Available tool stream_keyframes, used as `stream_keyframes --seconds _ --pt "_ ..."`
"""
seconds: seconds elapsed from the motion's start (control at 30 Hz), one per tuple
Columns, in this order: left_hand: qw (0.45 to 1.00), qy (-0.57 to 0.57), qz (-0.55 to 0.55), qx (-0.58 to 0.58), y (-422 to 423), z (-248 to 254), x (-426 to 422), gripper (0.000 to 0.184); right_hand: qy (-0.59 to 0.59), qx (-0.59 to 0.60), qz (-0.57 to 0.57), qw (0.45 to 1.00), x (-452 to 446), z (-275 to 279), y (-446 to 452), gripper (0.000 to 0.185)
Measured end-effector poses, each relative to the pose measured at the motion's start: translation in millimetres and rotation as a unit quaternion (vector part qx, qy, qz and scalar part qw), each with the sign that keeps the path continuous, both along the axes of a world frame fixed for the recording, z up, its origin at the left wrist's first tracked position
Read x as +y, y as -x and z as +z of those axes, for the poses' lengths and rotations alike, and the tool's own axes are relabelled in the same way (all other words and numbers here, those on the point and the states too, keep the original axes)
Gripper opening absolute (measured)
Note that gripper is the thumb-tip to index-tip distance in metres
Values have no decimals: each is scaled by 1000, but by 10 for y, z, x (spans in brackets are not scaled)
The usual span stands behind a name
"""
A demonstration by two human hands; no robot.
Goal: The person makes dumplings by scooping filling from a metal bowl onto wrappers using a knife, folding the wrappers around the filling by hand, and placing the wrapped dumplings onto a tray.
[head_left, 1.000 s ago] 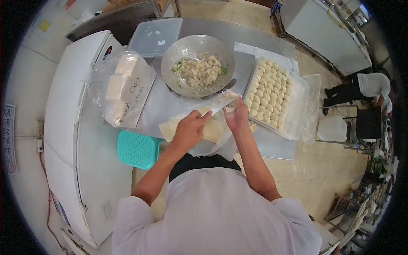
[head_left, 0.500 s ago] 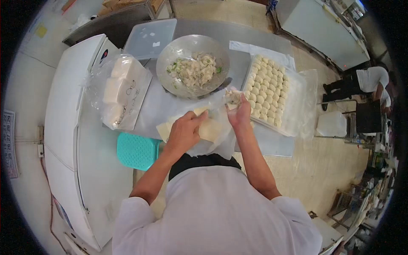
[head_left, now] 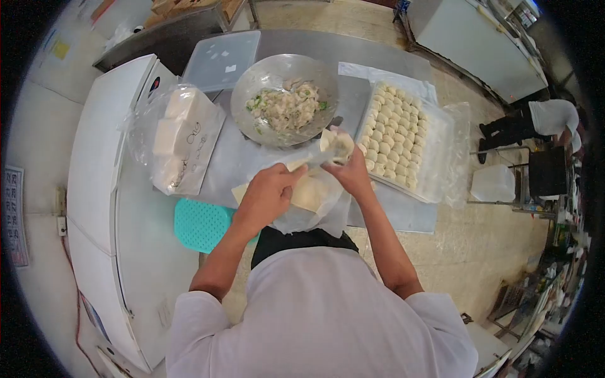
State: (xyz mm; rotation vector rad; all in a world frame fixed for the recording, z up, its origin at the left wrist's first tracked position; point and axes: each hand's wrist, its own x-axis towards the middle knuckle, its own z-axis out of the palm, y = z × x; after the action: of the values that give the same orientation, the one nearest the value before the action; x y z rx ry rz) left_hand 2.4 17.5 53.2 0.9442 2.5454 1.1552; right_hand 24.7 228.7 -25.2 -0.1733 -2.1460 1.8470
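Observation:
My right hand cups a dumpling wrapper, its fingers curled around it; some filling seems to lie inside. My left hand is closed on a flat, pale spatula-like tool, blurred, whose far end reaches the wrapper. Below and beside the left hand lie square dough wrappers on thin plastic sheeting, partly covered by that hand. Just beyond both hands stands a metal bowl of pale filling with green bits. To the right, a tray holds rows of shaped dumplings.
Packs of white wrappers in a plastic bag stand on the table's left side. Behind them lies a clear lid. A turquoise perforated stool is at the left edge, by a white fridge. Another person bends at far right.
The right hand has drawn slightly left and toward me, and the wrapper in it now folds up around the filling. The tool in my left hand has met the wrapper.

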Motion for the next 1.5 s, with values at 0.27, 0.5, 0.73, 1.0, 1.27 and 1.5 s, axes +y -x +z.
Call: stream_keyframes --seconds 0.27,0.5,0.73,1.0,1.27,1.5 --pt "999 -11 39 36 83 463 -258 47 -10 -47 -26 998 618 -109 -28 16" --pt "996 0 93 13 52 382 -436 46 13 22 -303 953 2160 33 -41 30" --pt "995 3 96 -6 1 276 -478 46 4 -272 -191 943 3340 -102 263 38" --pt "994 18 111 -18 -63 293 -475 46 -589 -89 -48 802 3388 -249 513 39" --pt "992 6 126 -31 -126 231 -515 46 -488 -52 -51 870 3279 -286 570 48" --pt "992 14 123 -27 -142 206 -475 48 -441 -19 -172 881 3251 -559 495 47"
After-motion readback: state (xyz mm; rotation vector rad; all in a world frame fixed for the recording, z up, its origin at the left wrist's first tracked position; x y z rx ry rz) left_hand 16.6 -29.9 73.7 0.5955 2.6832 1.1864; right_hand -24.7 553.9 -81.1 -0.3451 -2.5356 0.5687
